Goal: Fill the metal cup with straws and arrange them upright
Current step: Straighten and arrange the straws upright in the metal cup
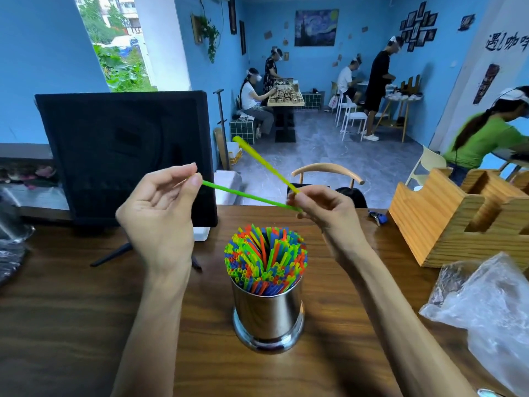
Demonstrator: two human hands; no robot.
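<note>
Holding two loose straws above the metal cup [267,310], ready for dropping in. Left hand [160,207] pinching one end of the green straw [246,195] between thumb and fingertips; right hand [323,207] pinching its other end together with the yellow straw [263,163], angled up and away. Standing near the middle of the counter [71,325], toward the front edge, directly under both hands, already packed with upright straws [266,259]. Probably separating the pair for feeding singly into the central gap. Lying at the right edge, a plastic bag [486,305], likely the supply.
</note>
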